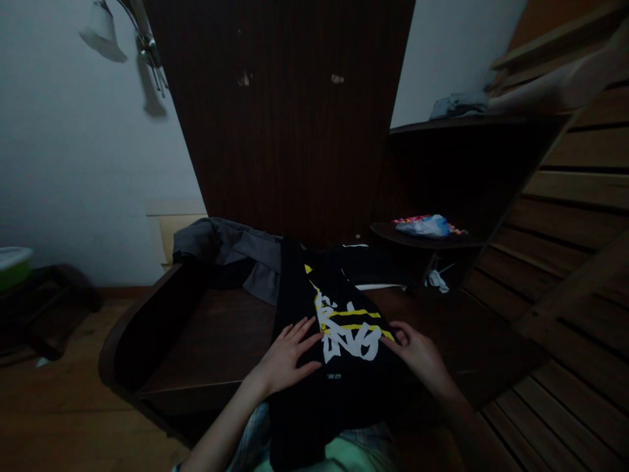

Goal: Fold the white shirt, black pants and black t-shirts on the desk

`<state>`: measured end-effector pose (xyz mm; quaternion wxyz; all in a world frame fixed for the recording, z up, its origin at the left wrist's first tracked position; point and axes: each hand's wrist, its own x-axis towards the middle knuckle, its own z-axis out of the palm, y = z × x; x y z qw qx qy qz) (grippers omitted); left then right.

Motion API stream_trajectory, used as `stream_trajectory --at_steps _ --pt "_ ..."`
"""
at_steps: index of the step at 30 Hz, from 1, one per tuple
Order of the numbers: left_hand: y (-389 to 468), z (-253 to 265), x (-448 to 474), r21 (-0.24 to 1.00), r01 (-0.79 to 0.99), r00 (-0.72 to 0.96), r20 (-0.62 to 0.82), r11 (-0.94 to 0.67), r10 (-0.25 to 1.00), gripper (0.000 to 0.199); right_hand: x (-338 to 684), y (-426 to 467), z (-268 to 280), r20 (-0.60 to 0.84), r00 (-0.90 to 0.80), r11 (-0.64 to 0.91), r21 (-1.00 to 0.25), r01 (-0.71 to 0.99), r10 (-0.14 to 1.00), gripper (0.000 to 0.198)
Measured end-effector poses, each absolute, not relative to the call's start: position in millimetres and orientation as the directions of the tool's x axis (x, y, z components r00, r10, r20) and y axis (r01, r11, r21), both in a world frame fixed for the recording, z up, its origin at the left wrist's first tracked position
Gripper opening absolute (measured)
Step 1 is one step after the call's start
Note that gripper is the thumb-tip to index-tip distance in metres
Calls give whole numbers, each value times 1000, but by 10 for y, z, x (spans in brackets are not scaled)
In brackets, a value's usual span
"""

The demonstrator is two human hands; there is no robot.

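A black T-shirt [299,406] with large white lettering and yellow stripes is spread over the bench edge and down onto my lap. My left hand [289,354] lies flat on its left part, fingers spread beside the white print. At the shirt's right edge, my right hand [417,351] has curled fingers and appears to pinch the cloth near a yellow stripe. Behind it, another folded black garment [373,265] with a white edge rests on the bench. A grey garment [221,246] is draped over the bench's left back corner.
The dark wooden bench [216,334] has a raised curved left side. Right of it are corner shelves holding a blue-white plastic bag [425,226]. Wooden slats [580,262] rise along the right. A low stand [44,305] with a green tub [14,269] is at far left.
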<state>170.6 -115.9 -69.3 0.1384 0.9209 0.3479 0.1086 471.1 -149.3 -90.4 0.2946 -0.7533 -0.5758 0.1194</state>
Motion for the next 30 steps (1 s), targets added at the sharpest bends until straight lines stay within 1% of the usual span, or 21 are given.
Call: stream_trajectory --at_steps 2,4,6,11,13,16,19,21,24,27,30 --pt "-1181 -653 1715 340 570 765 114 -748 634 49 4684 -1524 -845 73 294 -217 -515 829 953 29" --pt "-1204 -608 1756 359 516 803 115 -778 585 45 4657 -1557 -800 48 255 -205 -463 862 966 29" --pt "-1219 -572 1836 384 462 835 116 -799 538 45 4607 -1590 -753 84 256 -197 -428 882 963 27" --pt "-1215 -575 2085 414 362 888 122 -835 444 50 4313 -1629 -569 156 328 -265 -329 907 932 26" --pt "-1217 -595 2137 409 349 903 95 -843 420 54 4216 -1616 -499 167 307 -239 -332 912 937 26" --pt "-1241 -627 2117 397 398 891 45 -827 451 68 4255 -1572 -459 166 260 -174 -409 896 951 27" --pt "-1267 -681 2015 371 501 837 23 -782 547 84 4480 -1541 -528 138 289 -198 -459 866 947 27" --pt "-1275 -726 1941 352 553 798 39 -755 602 88 4625 -1543 -620 110 305 -225 -456 861 946 27" --pt "-1289 -758 1861 350 573 769 82 -741 633 87 4715 -1576 -761 85 311 -251 -411 876 947 27" --pt "-1324 -699 1813 365 535 788 110 -762 606 79 4679 -1615 -824 106 332 -280 -338 898 937 28" --pt "-1351 -572 1805 366 514 804 110 -776 585 61 4609 -1633 -786 116 370 -326 -286 901 922 28"
